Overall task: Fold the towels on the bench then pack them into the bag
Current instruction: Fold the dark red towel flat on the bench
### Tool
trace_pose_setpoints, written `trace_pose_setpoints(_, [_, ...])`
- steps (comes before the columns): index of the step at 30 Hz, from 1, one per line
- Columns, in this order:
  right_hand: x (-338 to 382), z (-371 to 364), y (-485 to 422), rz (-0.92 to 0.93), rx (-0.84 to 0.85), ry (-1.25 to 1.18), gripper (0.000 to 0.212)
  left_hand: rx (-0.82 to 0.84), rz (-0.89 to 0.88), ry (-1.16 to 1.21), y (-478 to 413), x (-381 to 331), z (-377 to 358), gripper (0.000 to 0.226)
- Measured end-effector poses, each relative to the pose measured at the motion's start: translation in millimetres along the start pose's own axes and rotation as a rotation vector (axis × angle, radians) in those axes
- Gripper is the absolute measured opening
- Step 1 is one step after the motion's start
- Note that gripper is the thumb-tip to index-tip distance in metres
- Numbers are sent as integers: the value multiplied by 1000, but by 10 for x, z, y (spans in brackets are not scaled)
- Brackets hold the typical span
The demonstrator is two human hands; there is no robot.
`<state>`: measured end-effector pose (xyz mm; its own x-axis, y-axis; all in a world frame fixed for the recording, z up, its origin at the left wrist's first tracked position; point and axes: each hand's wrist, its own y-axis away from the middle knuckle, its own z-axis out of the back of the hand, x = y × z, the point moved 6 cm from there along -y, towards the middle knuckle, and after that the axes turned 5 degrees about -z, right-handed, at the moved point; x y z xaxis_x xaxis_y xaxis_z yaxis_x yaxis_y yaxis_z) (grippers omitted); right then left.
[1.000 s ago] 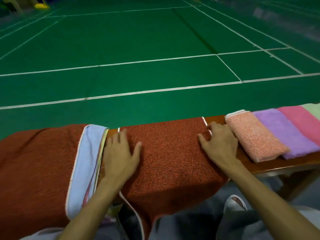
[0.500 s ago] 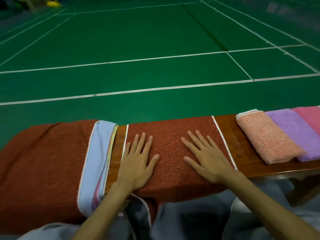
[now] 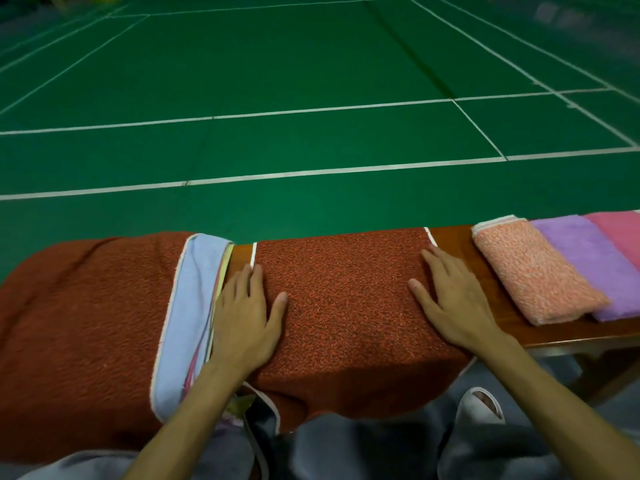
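A rust-red towel (image 3: 346,299) with white edging lies across the wooden bench (image 3: 568,332), its near part hanging over the front edge. My left hand (image 3: 247,313) presses flat on the towel's left edge. My right hand (image 3: 453,299) lies flat with straight fingers near its right edge. To the left sits a heap of unfolded towels: a rust-red one (image 3: 86,323) with a light blue one (image 3: 188,306) on top. On the right lie folded towels side by side: peach (image 3: 533,268), purple (image 3: 588,258) and pink (image 3: 620,233). No bag is identifiable in view.
Beyond the bench stretches a green court floor (image 3: 311,81) with white lines. Grey fabric (image 3: 363,448) covers my lap at the bottom of the view. The bench frame and a leg (image 3: 609,372) show at the lower right.
Both hands slid outward over the red towel from its middle towards its left and right edges, staying flat. The view shifted slightly left.
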<state>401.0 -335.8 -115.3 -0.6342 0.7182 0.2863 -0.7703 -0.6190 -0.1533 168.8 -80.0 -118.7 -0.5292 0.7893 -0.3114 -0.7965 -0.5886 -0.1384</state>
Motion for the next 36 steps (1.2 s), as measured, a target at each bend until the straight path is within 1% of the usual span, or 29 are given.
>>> trace_pose_setpoints(2, [6,132,-4,-115,-117,59,51,-92,34,-37,-26,-22,131,68])
trace_pose_setpoints(3, [0,187,-8,-186,-127,97,46,-95,60,-13,-39,-25,185,61])
trace_pose_setpoints(4, [-16,237,-14,-262,-103,122,43,-66,91,36,-60,1,201,54])
trace_pose_setpoints(6, [-45,279,-19,-373,0,105,41,26,138,111,-83,30,207,39])
trace_pose_setpoints(8, [-36,298,-16,-400,87,56,35,47,145,177,-103,44,218,25])
trace_pose_setpoints(9, [-20,300,-9,-393,122,59,33,58,157,217,-113,54,219,25])
trace_pose_setpoints(11, [-10,281,-34,-319,155,121,33,117,168,303,-132,81,190,29])
trace_pose_setpoints(12, [-22,278,-46,-279,167,105,34,151,180,373,-153,111,174,23])
trace_pose_setpoints(13, [-41,288,-53,-239,165,23,34,187,220,482,-169,154,174,14])
trace_pose_setpoints(14, [-51,321,-64,-208,161,-133,32,210,273,632,-180,191,195,8])
trace_pose_setpoints(16, [-37,391,-55,-230,198,-603,20,259,386,911,-177,239,271,22])
trace_pose_setpoints(17, [-14,414,-41,-259,254,-830,10,285,408,988,-170,235,327,29])
trace_pose_setpoints(18, [20,450,-32,-272,302,-1022,14,304,419,1038,-158,228,384,36])
trace_pose_setpoints(20, [-6,473,-52,-261,359,-1292,49,313,400,1131,-144,215,481,50])
trace_pose_setpoints(21, [-45,500,-72,-256,364,-1367,59,308,373,1180,-150,217,514,55])
trace_pose_setpoints(22, [-74,532,-96,-244,370,-1421,61,303,342,1221,-155,202,557,57])
trace_pose_setpoints(24, [-93,623,-118,-203,397,-1444,51,321,269,1241,-167,176,629,56])
trace_pose_setpoints(26, [-91,692,-104,-171,445,-1416,43,319,229,1220,-167,201,681,76])
trace_pose_setpoints(27, [-80,721,-88,-157,477,-1389,42,305,222,1189,-169,223,712,75])
trace_pose_setpoints(28, [-81,735,-71,-148,503,-1345,41,296,211,1142,-160,224,765,63])
trace_pose_setpoints(29, [-106,746,-71,-144,491,-1276,39,298,184,1092,-152,212,812,48])
trace_pose_setpoints(30, [-133,762,-82,-140,455,-1189,37,303,157,1025,-141,194,860,40])
trace_pose_setpoints(32, [-198,779,-106,-139,399,-1056,37,311,110,902,-134,161,909,37])
trace_pose_setpoints(33, [-219,773,-106,-150,387,-1031,38,303,105,864,-136,159,908,34])
trace_pose_setpoints(36, [-144,773,-86,-106,352,-944,32,241,77,721,-154,151,922,32])
